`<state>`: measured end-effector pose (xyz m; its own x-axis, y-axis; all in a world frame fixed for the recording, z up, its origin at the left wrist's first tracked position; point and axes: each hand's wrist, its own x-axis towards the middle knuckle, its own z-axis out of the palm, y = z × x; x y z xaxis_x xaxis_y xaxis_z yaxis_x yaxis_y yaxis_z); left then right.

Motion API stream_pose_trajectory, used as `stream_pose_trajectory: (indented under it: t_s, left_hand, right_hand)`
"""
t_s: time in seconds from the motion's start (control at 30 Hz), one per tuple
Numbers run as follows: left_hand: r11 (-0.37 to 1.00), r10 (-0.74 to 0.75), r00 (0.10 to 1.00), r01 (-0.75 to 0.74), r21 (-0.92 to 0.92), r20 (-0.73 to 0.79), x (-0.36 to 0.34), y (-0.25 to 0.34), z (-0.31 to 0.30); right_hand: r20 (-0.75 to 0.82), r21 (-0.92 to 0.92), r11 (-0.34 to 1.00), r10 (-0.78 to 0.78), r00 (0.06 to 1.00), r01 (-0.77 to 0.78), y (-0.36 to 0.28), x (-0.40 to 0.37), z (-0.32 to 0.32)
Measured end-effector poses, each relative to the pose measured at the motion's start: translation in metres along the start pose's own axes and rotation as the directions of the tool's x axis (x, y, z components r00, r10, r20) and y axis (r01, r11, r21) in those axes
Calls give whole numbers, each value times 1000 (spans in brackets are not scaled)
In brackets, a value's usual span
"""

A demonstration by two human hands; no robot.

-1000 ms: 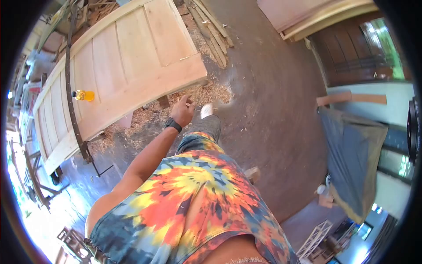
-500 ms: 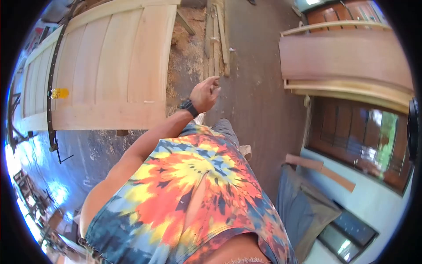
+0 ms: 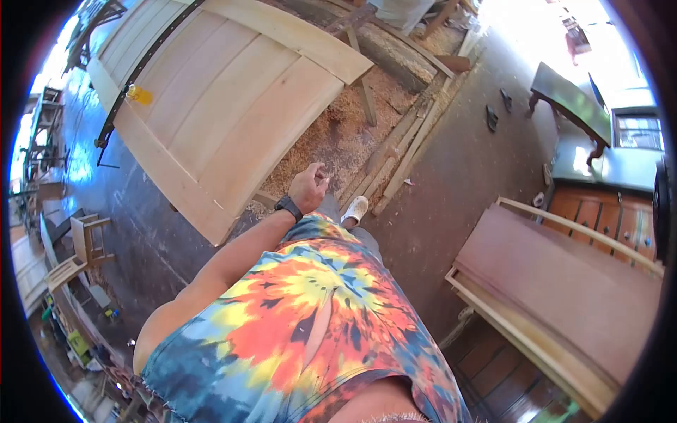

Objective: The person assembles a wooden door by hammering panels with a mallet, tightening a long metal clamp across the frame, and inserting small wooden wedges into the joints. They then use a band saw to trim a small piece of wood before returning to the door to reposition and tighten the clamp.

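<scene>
My left hand (image 3: 309, 187), with a dark watch (image 3: 288, 206) at the wrist, hangs in front of my body. Its fingers are loosely curled, with the thumb apart from them, and I see nothing held. It is nearest to the end of a pale wooden panel door (image 3: 233, 106), but appears apart from it. Across the door lies a long dark bar clamp (image 3: 144, 67) with a yellow handle (image 3: 139, 94). My right hand is out of view.
Wood shavings (image 3: 338, 134) and long timber strips (image 3: 409, 144) lie on the floor ahead. A stack of reddish boards (image 3: 550, 289) stands at the right. Black sandals (image 3: 491, 118) and a dark wooden bench (image 3: 571, 99) are further off. My white shoe (image 3: 356, 208) shows below.
My view has turned to the right; the panel door now slants and the reddish boards sit lower. My left hand stays in front of my body, its fingers still loosely curled.
</scene>
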<state>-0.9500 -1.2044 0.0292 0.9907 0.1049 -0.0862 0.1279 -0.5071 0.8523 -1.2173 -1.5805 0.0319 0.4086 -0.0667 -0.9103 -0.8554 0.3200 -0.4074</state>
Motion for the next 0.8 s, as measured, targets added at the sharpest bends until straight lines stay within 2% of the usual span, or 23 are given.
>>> stream_pose_trajectory:
  t_s: [0.1,0.2,0.27,0.3,0.37,0.4,0.43,0.47,0.5,0.53,0.57,0.6,0.63,0.7,0.73,0.77,0.8]
  left_hand:
    - [995,-94,995,94,-21,-40,19,12,9]
    - [995,-103,987,104,-1,-121,56,28,8]
    - [993,-116,982,111,-48,-146,80,18,15]
    - [990,-117,982,104,-93,-150,95,14,17]
    - [987,-152,980,142,-80,-131,125,17,13]
    - [998,-66,979,68,3,-193,140,13,14]
    - [996,25,967,-2,91,-254,162,12,10]
    - [986,13,975,23,163,-220,179,11,7]
    - [989,-11,972,46,143,-235,194,11,3]
    - [982,71,954,-15,191,-292,217,7,-4]
    - [966,155,929,-72,249,-336,239,4,-14]
    - [963,112,942,-25,267,-315,257,-3,-19]
    - [963,105,938,-13,270,-330,277,-3,-26]
    - [927,47,880,139,350,-474,312,-4,-39]
    - [918,-88,889,248,309,-450,329,-11,-44]
    - [916,-94,883,258,308,-461,344,-18,-48]
    - [868,-176,823,389,309,-541,360,-26,-51]
  right_hand:
    - [86,-73,995,-59,995,65,-61,34,-18]
    - [172,-132,983,-103,980,127,-135,65,-17]
    - [9,-57,995,80,997,-79,-205,73,16]
    - [16,-79,994,80,997,-78,-223,92,17]
    - [-37,-1,998,55,998,-55,-249,158,10]
    - [-73,38,995,95,993,-93,-270,186,15]
    - [-67,12,997,83,994,-82,-300,185,51]
    - [-125,-91,994,-66,990,55,-321,177,83]
    - [-168,-204,962,-216,962,181,-345,168,112]
    - [-153,-237,954,-226,962,186,-372,189,123]
    - [-108,-111,991,-90,990,78,-399,210,136]
    - [-54,18,999,50,997,-49,-418,225,144]
    - [-44,4,999,51,998,-51,-440,229,167]
    - [25,13,997,-76,997,76,-483,223,209]
    - [108,28,994,-106,989,103,-505,216,234]
    - [117,18,995,-102,988,100,-524,216,252]
    - [170,-39,982,-178,969,187,-544,218,270]
